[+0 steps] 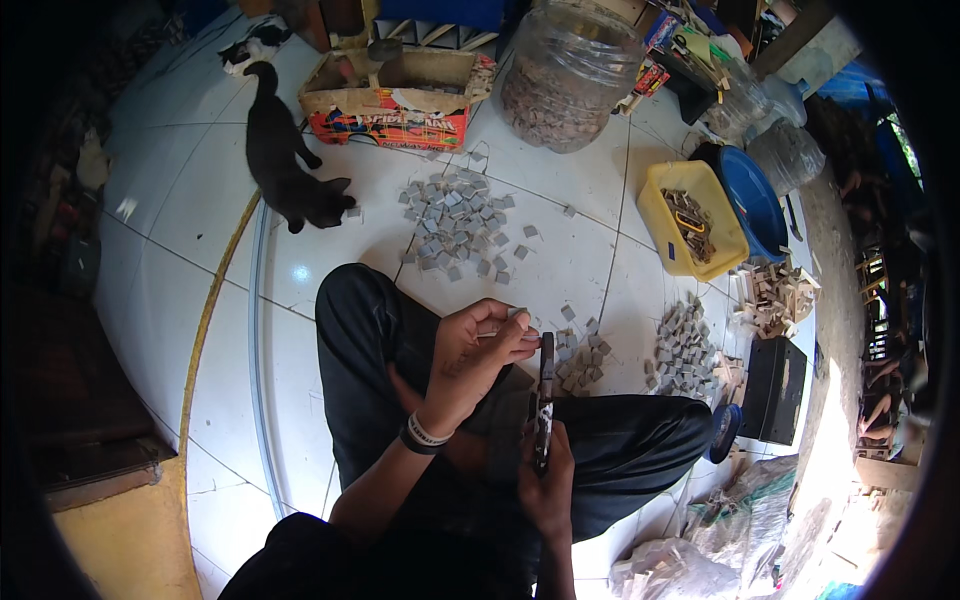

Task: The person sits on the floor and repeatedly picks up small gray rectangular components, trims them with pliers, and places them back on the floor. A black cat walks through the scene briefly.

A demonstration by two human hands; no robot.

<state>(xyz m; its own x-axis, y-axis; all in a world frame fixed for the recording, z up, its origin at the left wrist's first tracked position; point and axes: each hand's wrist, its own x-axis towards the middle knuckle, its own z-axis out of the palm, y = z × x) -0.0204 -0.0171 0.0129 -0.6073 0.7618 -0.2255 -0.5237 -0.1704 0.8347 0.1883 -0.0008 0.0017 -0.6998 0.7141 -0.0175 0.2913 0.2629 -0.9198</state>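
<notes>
My left hand point(468, 355), with bands at its wrist, is closed in a pinch above my lap. Between its thumb and fingers a small grey piece point(517, 313) shows only in part. My right hand point(547, 492) is wrapped round the lower part of a dark hand tool point(545, 405), seen edge-on and resembling pliers. The tool stands nearly upright, its head beside my left fingertips; I cannot tell whether it touches the piece. Beyond my hands lies a loose heap of small grey square pieces point(455, 215), some with thin wire-like ends. A smaller group point(583, 365) lies beside my right knee.
A black cat point(285, 160) stands at the left of the heap. Behind are a cardboard box point(390, 105) and a large clear plastic container point(570, 80). To the right are a yellow tub point(690, 220), a blue basin point(755, 200), wooden pieces point(775, 300) and another grey pile point(685, 350).
</notes>
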